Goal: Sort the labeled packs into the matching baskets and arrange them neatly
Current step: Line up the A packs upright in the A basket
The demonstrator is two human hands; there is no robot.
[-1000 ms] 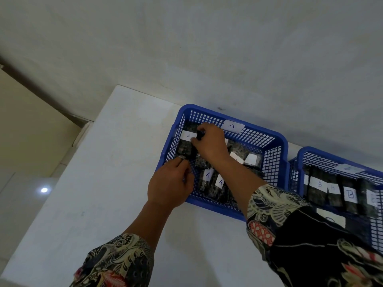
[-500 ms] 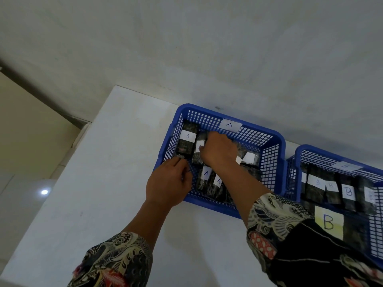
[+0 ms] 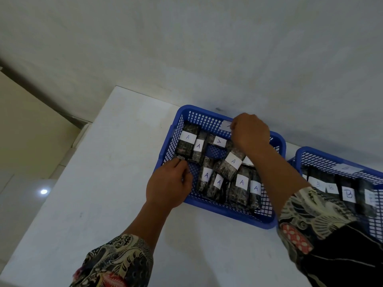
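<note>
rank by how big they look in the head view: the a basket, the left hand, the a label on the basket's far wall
1. a basket
2. left hand, nearer the camera, which inflates it
3. basket's label, partly hidden by the right hand

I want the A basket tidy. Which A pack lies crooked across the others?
The A pack in the basket's middle, beside the right forearm: it lies tilted on the front row, unlike its neighbours.

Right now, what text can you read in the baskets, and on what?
"A": white labels on eight packs in the left basket, such as the leftmost pack.
"B": label on one pack in the right basket.
Too blurred or hidden: both rim tags, the other right-basket labels.
</note>
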